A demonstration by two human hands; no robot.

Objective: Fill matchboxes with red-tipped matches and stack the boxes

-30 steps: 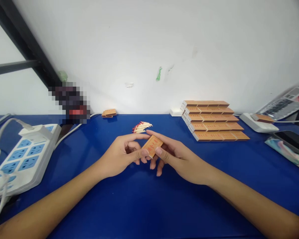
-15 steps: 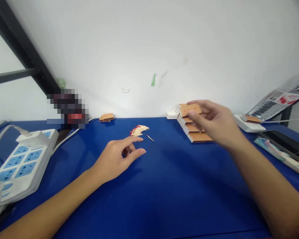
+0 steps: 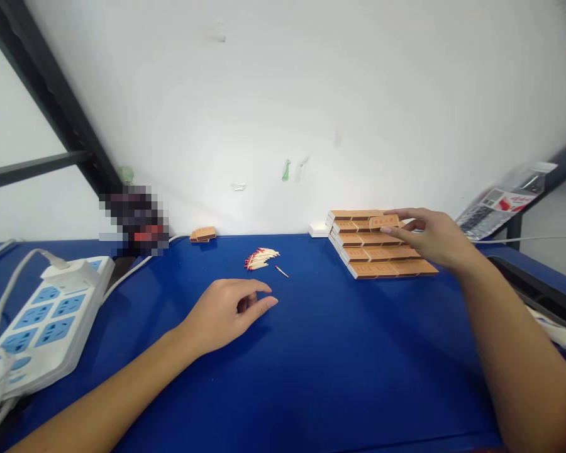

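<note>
Between the thumb and fingers of my right hand (image 3: 431,236) is an orange matchbox (image 3: 383,221), held over the upper rows of stepped orange matchboxes (image 3: 387,269) against the wall. Whether it touches the boxes below, I cannot tell. My left hand (image 3: 231,314) hovers over the blue table (image 3: 283,384), thumb and index finger apart with nothing between them. Just beyond it lies a pile of red-tipped matches (image 3: 261,258), and a single match (image 3: 282,271) is to the right of that pile.
Two orange matchboxes (image 3: 202,234) lie near the wall at left. A white box (image 3: 317,230) stands beside the stepped rows. At the left edge is a white power strip (image 3: 51,333) with cables. A clear plastic package (image 3: 504,198) leans at right.
My right hand has carried the matchbox slightly right and down, nearer the upper rows, exposing more of the stepped boxes. The view has shifted a little; my left hand keeps its open pose.
</note>
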